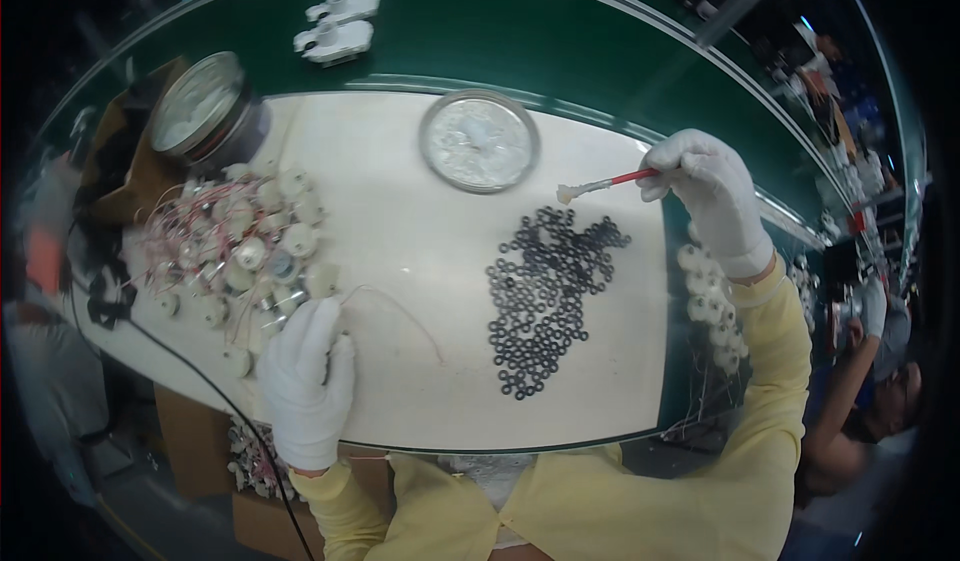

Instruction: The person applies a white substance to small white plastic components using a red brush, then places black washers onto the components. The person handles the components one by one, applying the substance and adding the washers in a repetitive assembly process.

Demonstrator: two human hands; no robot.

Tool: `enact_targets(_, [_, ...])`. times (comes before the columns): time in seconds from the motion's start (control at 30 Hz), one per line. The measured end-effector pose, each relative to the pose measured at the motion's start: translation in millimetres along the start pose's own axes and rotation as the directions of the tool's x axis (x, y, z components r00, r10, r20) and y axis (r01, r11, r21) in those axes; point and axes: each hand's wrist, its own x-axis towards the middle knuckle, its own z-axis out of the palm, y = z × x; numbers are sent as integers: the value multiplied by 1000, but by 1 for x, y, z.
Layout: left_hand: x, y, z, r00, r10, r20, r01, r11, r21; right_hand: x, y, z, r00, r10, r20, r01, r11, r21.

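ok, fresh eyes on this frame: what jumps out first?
Probably the patch of small black rings, dark on the right of the white board. Just above, a red-handled brush is held in the gloved right grip. Then the heap of white parts with reddish wires at left, beside the gloved left grip.

Matt cloth on both gloves (305, 386), smooth handle on the brush (632, 177)! Faint sheen across the smooth tabletop (420, 401), shiny metal rim on the dish (482, 190) at its far edge, dull rings (530, 306) nearer the right.
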Motion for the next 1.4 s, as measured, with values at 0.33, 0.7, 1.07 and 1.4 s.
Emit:
enact_targets(0.33, [-5,-1,5,995,-72,75,77,995,-63,-153,-36,-114,921,-117,-372,-58,902,-427])
enact_targets(0.7, [-10,-4,8,987,-137,80,140,990,-34,-157,11,-123,930,-83,-358,-113,863,-492])
enact_targets(1.07, [-10,-4,8,989,-128,73,129,992,-5,-152,20,-124,917,-63,-393,-138,875,-463])
enact_targets(1.4, [-9,-3,8,991,-115,66,115,993,14,-154,23,-125,919,-63,-388,-141,868,-475])
